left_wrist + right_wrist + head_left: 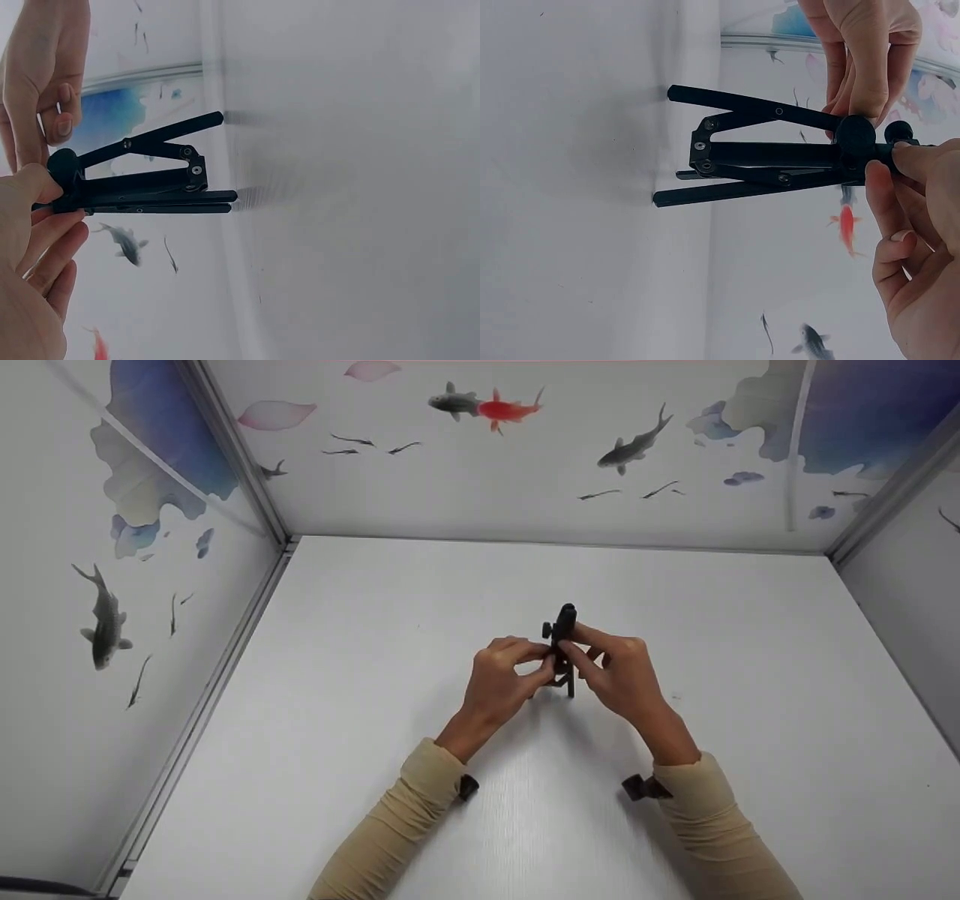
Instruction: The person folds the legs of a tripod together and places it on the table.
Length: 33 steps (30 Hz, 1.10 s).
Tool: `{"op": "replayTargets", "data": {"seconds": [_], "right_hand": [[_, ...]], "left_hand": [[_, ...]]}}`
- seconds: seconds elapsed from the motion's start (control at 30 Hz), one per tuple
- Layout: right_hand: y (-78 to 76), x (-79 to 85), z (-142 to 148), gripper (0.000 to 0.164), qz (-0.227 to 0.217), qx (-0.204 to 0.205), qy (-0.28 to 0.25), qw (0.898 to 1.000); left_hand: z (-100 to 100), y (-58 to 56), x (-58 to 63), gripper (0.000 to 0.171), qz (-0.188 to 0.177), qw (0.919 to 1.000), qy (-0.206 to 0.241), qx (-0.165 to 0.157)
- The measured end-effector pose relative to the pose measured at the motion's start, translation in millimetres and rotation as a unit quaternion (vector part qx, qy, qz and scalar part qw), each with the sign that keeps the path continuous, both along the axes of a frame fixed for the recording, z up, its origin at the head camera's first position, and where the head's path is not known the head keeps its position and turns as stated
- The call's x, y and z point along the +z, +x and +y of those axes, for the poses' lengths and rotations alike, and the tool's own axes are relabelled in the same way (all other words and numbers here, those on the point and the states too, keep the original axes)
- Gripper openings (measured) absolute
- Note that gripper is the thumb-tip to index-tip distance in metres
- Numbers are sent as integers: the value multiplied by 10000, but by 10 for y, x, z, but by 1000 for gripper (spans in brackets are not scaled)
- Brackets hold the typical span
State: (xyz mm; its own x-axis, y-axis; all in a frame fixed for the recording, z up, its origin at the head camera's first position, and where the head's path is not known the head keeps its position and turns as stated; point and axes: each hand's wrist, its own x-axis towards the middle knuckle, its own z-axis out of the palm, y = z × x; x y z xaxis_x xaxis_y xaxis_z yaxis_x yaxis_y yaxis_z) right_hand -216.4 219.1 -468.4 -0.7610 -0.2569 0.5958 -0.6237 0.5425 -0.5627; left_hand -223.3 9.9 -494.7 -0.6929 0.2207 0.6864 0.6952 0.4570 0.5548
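Note:
A small black tripod [565, 619] stands on the white table with its legs partly spread. My left hand [499, 681] pinches it around the collar, the thumb against a round knob [66, 166] in the left wrist view. Higher on the tripod, my right hand [626, 673] pinches the upper column between thumb and index finger. The right wrist view shows the folding legs [727, 98] and their braces joined to the centre column [772, 154], with a second small knob [898, 132] near the right thumb. Fingers cover part of the collar and the top.
The white tabletop [360, 660] spreads around both hands. Panels printed with fish and leaves wall it in at the back [487, 480], left [45, 660] and right [922, 570]. Black wrist cameras sit on the left cuff [469, 787] and right cuff [636, 787].

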Motion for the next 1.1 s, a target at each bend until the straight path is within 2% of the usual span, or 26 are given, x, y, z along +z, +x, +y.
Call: {"op": "replayTargets", "data": {"seconds": [0.37,0.73,0.83,0.93,1.1], "right_hand": [[1,22,0,32,-100,35,31,9999],[-19,76,103,33,-571,86,195,9981],[-25,93,170,35,-745,144,378,9964],[-21,110,236,34,-932,139,648,9934],[-29,97,290,25,-1529,226,1288,9795]], "left_hand": [[2,-1,11,12,-55,10000,38,-42],[-78,-69,71,14,-635,9964,4,-554],[-129,-87,92,16,-763,9953,-268,-537],[-193,-101,118,19,-987,9910,-781,-453],[-288,-131,146,18,-1703,9703,-1641,-511]]}}
